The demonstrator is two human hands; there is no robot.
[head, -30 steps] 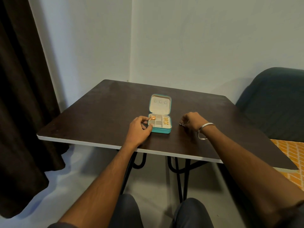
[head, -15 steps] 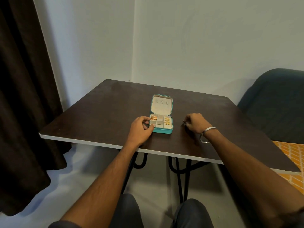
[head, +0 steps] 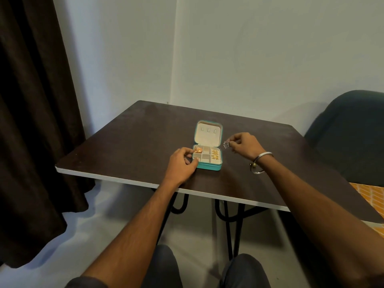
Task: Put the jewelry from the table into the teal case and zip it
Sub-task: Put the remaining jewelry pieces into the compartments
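Lying open and unzipped on the table (head: 128,142), the teal case (head: 207,163), gold pieces (head: 215,154) already inside, was steadied by the left hand (head: 182,164) while a small beaded piece (head: 227,144) was pinched in the right hand (head: 243,143) beside it.

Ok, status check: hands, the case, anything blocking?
Left hand steadying teal case, lid open. Right hand pinching small beaded piece beside the case, off the table. Gold pieces already inside. Nothing blocking.

teal case (head: 208,166), gold jewelry (head: 215,154), dark brown table (head: 128,142)
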